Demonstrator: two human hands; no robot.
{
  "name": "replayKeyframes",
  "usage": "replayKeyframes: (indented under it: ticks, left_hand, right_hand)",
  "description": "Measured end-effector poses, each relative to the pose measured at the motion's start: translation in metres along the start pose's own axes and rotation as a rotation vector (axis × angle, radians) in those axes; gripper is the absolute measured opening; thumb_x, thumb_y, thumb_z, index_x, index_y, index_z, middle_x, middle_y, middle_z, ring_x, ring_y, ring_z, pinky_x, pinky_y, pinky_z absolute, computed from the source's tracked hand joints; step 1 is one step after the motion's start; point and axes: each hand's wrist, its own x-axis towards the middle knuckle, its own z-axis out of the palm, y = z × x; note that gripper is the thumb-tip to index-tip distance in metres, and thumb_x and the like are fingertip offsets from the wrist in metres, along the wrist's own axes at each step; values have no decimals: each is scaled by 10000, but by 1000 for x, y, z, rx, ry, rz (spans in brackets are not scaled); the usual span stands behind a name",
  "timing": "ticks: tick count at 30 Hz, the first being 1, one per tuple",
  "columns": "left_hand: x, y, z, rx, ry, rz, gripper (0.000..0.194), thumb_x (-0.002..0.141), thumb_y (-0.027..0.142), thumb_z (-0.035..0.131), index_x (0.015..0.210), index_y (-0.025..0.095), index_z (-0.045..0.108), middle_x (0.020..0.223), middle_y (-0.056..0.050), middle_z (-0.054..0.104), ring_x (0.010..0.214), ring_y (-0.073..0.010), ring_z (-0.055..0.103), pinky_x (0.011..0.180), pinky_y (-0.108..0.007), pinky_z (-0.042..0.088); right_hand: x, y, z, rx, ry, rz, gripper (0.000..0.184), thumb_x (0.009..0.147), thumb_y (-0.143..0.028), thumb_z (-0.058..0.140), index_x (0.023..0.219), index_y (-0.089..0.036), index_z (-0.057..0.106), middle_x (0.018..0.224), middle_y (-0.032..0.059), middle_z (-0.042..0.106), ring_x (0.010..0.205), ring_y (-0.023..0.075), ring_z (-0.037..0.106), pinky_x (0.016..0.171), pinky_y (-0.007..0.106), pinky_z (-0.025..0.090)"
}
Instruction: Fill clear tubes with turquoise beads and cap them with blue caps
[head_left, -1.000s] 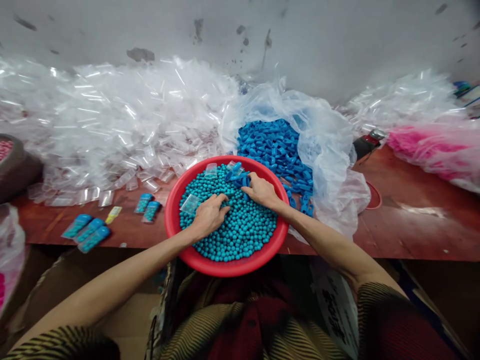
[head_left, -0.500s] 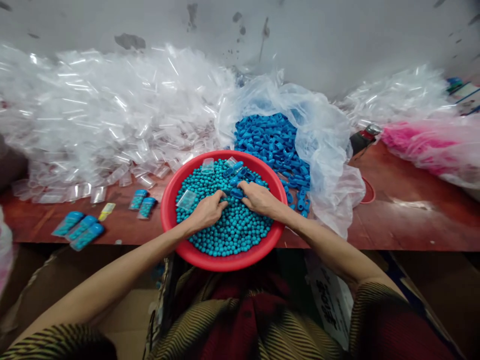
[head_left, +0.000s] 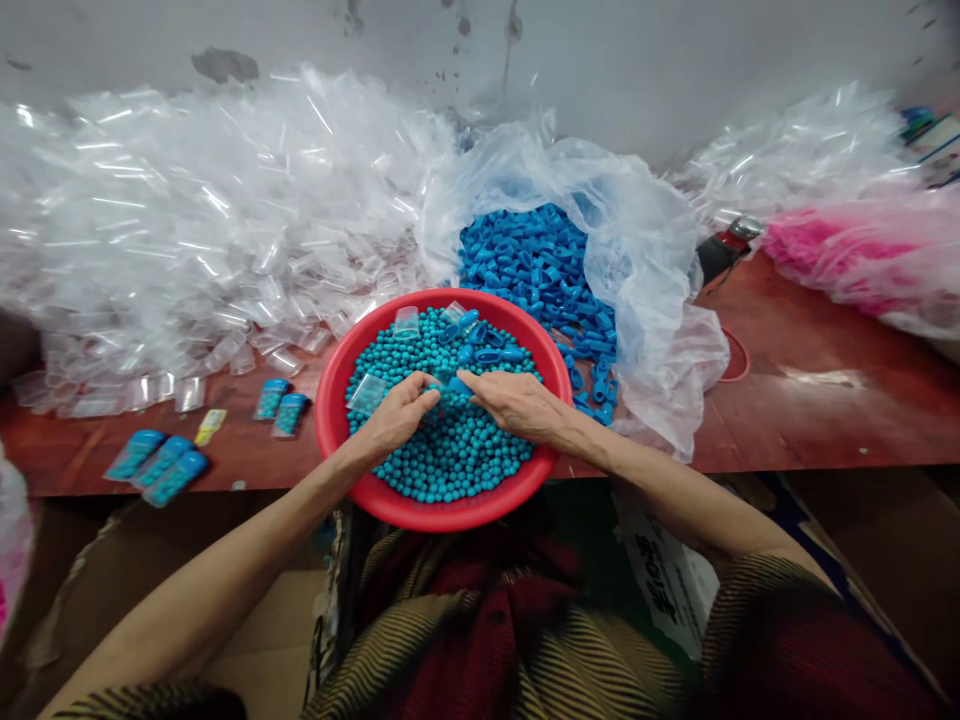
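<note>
A red basin (head_left: 330, 425) full of turquoise beads (head_left: 450, 470) is in front of me. My left hand (head_left: 401, 410) is closed, pinching a small clear plastic container (head_left: 442, 395) just above the beads; its outline is hard to make out. My right hand (head_left: 517, 402) is closed on a blue cap (head_left: 458, 384), which is right at the container's end. Whether cap and container touch, I cannot tell. Several loose blue caps (head_left: 491, 355) lie on the beads behind my hands, and an empty clear container (head_left: 367, 395) rests at the left.
A large heap of clear containers (head_left: 225, 220) covers the left back. Behind the basin, a plastic bag (head_left: 637, 270) spills blue caps (head_left: 532, 260). Filled, capped containers (head_left: 172, 475) lie on the red table (head_left: 810, 410) at the left. A bag of pink pieces (head_left: 840, 255) stands right.
My right hand has drawn a blue cap away from the loose caps, toward my left hand. The container in my left hand is now raised and meets it. The view has shifted slightly.
</note>
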Motion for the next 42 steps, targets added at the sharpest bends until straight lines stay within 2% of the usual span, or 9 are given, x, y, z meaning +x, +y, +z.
replayKeyframes:
  ticks: [4, 9, 16, 20, 26, 31, 37, 39, 42]
  left_hand:
    - [-7, 1, -1, -150, -13, -95, 329, 732, 441, 579, 891, 173, 470, 665, 26, 570, 551, -111, 544, 454, -198, 360]
    - [-10, 3, 9, -279, -52, -67, 450, 689, 496, 655, 941, 181, 457, 708, 29, 568, 549, -116, 580, 401, -190, 418]
    - [-16, 8, 20, -353, -6, 8, 491, 683, 376, 694, 1067, 189, 451, 771, 37, 545, 503, -81, 539, 383, -198, 456]
    - [-17, 8, 26, -381, 42, 40, 541, 706, 311, 665, 1194, 215, 453, 821, 30, 538, 487, -71, 529, 374, -205, 447]
    - [-17, 8, 33, -420, 112, 40, 381, 744, 307, 633, 1087, 208, 499, 720, 56, 511, 411, -30, 457, 310, -150, 274]
    - [-19, 14, 21, -325, -15, 31, 495, 738, 332, 654, 1177, 221, 455, 727, 53, 509, 445, -61, 534, 334, -157, 368]
    - [-20, 13, 16, -236, -42, 59, 426, 767, 362, 606, 1123, 219, 421, 690, 51, 502, 467, -93, 561, 324, -158, 366]
    - [-20, 12, 18, -175, -16, 79, 429, 778, 348, 593, 1145, 217, 415, 670, 60, 472, 455, -80, 532, 331, -157, 363]
    - [-20, 12, 22, -103, -3, 94, 471, 783, 306, 580, 1208, 217, 398, 706, 54, 475, 466, -60, 479, 368, -165, 379]
  right_hand:
    - [-3, 5, -5, 249, 144, 44, 303, 936, -249, 407, 1182, -174, 566, 1045, 80, 660, 960, 176, 591, 837, 273, 417]
    - [3, -11, -4, 550, 310, 157, 183, 916, -267, 446, 949, -163, 593, 773, 5, 626, 681, 119, 552, 661, 218, 387]
    - [0, -19, 4, 547, 388, 151, 182, 893, -265, 470, 773, -176, 573, 663, -23, 553, 600, 100, 484, 616, 212, 349]
    - [-2, -15, 5, 574, 386, 86, 175, 885, -246, 469, 784, -173, 592, 669, -18, 571, 593, 98, 495, 619, 209, 365]
    - [0, -16, 11, 551, 440, 53, 223, 899, -268, 433, 785, -173, 600, 700, 6, 599, 625, 110, 526, 645, 220, 394]
    - [-4, -8, 0, 692, 314, 9, 161, 856, -254, 492, 845, -162, 623, 692, -10, 585, 619, 102, 516, 644, 231, 416]
    - [-1, 0, 0, 1291, 261, 223, 344, 743, -284, 594, 1066, -166, 573, 865, 11, 633, 618, 92, 562, 552, 228, 489]
    - [2, -2, 5, 1352, 328, 306, 481, 723, -300, 625, 1168, -153, 520, 863, 17, 646, 635, 108, 593, 566, 245, 512]
    - [6, -8, 10, 1212, 435, 315, 576, 747, -285, 622, 1284, -152, 459, 958, 47, 673, 777, 146, 645, 717, 300, 538]
